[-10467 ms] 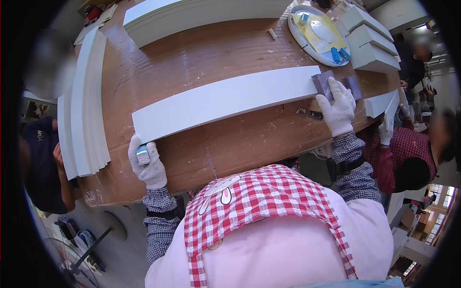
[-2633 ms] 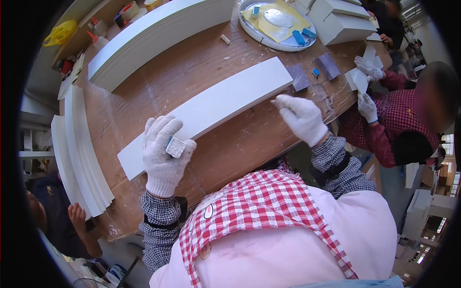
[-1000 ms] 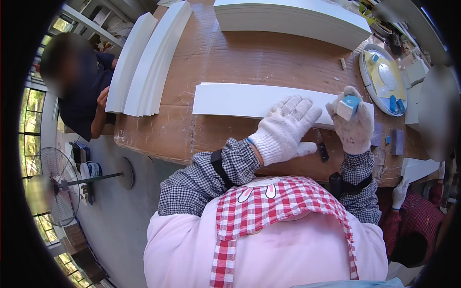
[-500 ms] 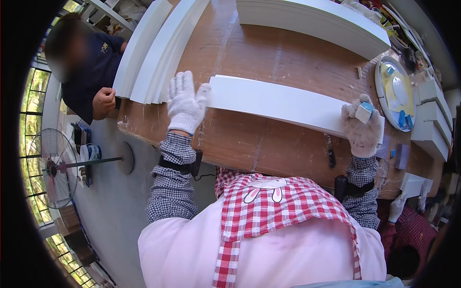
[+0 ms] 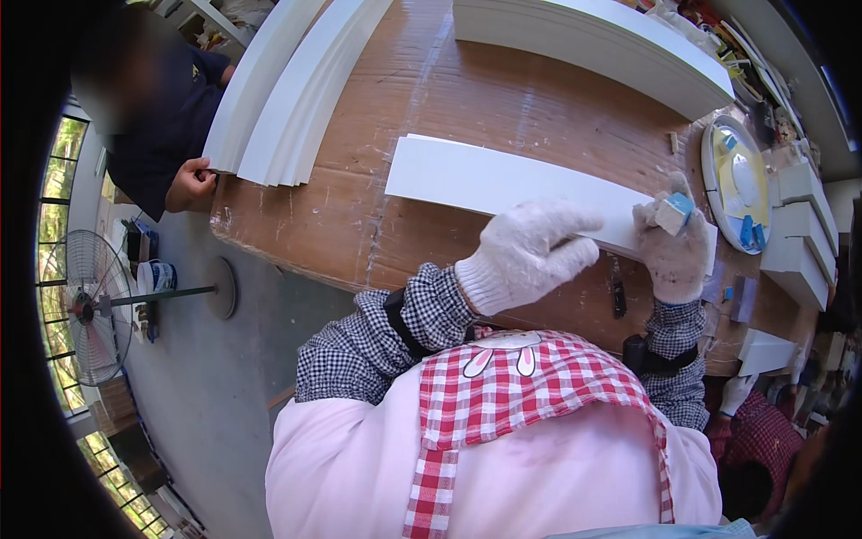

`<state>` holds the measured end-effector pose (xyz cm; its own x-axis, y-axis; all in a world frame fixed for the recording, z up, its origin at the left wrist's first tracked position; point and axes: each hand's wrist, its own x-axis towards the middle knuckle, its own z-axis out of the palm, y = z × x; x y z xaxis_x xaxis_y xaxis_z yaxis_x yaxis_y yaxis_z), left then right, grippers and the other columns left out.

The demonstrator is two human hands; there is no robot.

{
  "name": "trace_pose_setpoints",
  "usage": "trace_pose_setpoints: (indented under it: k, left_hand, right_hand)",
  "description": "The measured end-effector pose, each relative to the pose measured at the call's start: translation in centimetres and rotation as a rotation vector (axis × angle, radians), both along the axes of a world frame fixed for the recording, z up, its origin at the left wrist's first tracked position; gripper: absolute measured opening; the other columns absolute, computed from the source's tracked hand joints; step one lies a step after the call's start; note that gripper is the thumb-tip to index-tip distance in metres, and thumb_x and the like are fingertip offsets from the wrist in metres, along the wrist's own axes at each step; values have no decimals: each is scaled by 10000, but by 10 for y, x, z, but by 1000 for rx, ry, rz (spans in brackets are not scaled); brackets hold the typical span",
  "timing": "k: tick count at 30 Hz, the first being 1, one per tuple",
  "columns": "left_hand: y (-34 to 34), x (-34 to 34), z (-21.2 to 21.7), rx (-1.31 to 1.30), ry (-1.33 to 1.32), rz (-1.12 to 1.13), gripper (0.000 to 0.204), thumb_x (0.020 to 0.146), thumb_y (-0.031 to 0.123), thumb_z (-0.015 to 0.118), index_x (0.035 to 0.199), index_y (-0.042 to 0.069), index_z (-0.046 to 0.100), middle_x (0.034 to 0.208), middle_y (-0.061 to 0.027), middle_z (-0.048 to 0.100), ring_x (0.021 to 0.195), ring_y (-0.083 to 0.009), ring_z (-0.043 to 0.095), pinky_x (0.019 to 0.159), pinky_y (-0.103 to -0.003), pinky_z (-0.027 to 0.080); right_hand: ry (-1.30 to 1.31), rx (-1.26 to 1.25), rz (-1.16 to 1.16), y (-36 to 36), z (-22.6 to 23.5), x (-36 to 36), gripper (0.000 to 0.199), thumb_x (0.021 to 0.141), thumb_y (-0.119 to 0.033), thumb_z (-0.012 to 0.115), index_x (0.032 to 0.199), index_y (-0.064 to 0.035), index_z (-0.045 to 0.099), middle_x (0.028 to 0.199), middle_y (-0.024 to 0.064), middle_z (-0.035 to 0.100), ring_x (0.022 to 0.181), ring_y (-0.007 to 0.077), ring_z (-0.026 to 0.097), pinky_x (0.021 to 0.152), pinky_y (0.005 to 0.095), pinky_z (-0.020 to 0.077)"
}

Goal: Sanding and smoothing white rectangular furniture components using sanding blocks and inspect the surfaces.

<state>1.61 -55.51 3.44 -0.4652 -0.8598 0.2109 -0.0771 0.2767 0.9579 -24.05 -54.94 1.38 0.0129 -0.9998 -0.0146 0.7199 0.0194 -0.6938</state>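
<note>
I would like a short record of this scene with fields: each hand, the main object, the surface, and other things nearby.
left hand: gloved left hand, over the near edge of the long white flat board
right hand: gloved right hand, holding a small pale block with blue top
surface: brown wooden table
nearby: round white tray, stacks of white boards

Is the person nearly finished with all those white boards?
Hard to say. One long white board lies flat on the wooden table. The right hand presses a small blue-and-white block on its right end; the left hand hovers over its near edge. Stacks of white boards wait on the left and more at the back; which are done doesn't show.
</note>
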Motion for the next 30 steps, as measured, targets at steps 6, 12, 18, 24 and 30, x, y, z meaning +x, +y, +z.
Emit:
trace_pose_setpoints:
  k: [6,12,18,24,30]
  left_hand:
    - [-6,23,-3,120,146,68,621,886,283,761,1410,44,528,1431,-197,504,1340,-321,488,1119,-393,411]
    - [-1,78,3,422,259,53,537,920,262,741,1353,25,531,1288,-130,590,1151,-216,603,970,-317,516]
    - [-25,162,7,301,-54,612,302,967,214,664,1200,43,576,1035,-51,621,872,-98,607,753,-248,562]
    - [-15,189,-10,157,-651,575,352,819,216,747,1111,82,604,964,-69,635,870,-164,625,787,-330,533]
    - [-14,182,-14,158,-514,609,323,807,120,741,1106,56,636,990,-35,631,876,-124,606,776,-286,523]
  right_hand:
    - [226,69,374,-6,7,93,751,985,-345,638,1546,-5,271,1435,185,471,1130,217,631,918,318,561]
    - [765,12,325,-24,25,126,681,972,-258,645,1515,18,342,1272,182,602,1042,218,658,851,299,558]
    - [1166,-41,28,-33,18,104,476,957,-202,630,1369,23,553,1023,133,689,924,170,655,797,263,547]
    - [1133,-171,31,-32,2,95,419,957,-225,637,1305,7,616,1045,137,688,945,185,657,820,274,552]
    - [1129,-147,27,-31,4,95,407,952,-211,648,1293,11,623,1056,142,690,953,185,658,820,273,554]
